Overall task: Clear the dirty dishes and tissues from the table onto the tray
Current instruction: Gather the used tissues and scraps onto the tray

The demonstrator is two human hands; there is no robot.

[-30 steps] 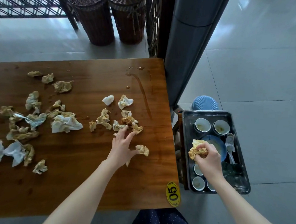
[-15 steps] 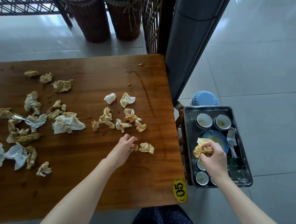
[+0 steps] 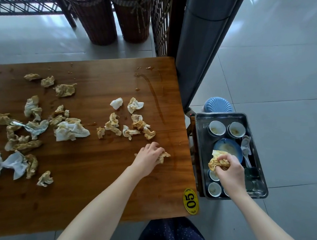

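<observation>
- Nearest the camera, at the bottom edge, I see a dark dotted garment (image 3: 171, 233), and just beyond it a yellow oval tag (image 3: 190, 201) marked 05 on the near right corner of the wooden table (image 3: 102, 181).
- I have the left hand (image 3: 148, 155) down on the table near its right edge, fingers curled over a stained crumpled tissue (image 3: 164, 156) that pokes out to the right of the knuckles.
- I have the right hand (image 3: 230, 171) over the metal tray (image 3: 200, 150), clenched round a yellow-brown tissue wad (image 3: 217, 161) held above the dishes.
- The tray sits just beside the table's right edge, lower than the tabletop. It holds small cups (image 3: 214, 189) at the near end, a blue plate (image 3: 230, 147) in the middle with white spoons (image 3: 245, 142) to its right, and two white bowls (image 3: 217, 128) at the far end.
- Beyond the left hand a cluster of soiled tissues (image 3: 128, 125) lies mid-table, and a larger scatter (image 3: 26, 130) spreads toward the left edge.
- A wet streak (image 3: 152, 90) runs along the far right part of the tabletop.
- A blue stool (image 3: 217, 104) stands just past the tray, and two wicker baskets (image 3: 95, 18) stand on the floor beyond the table.
</observation>
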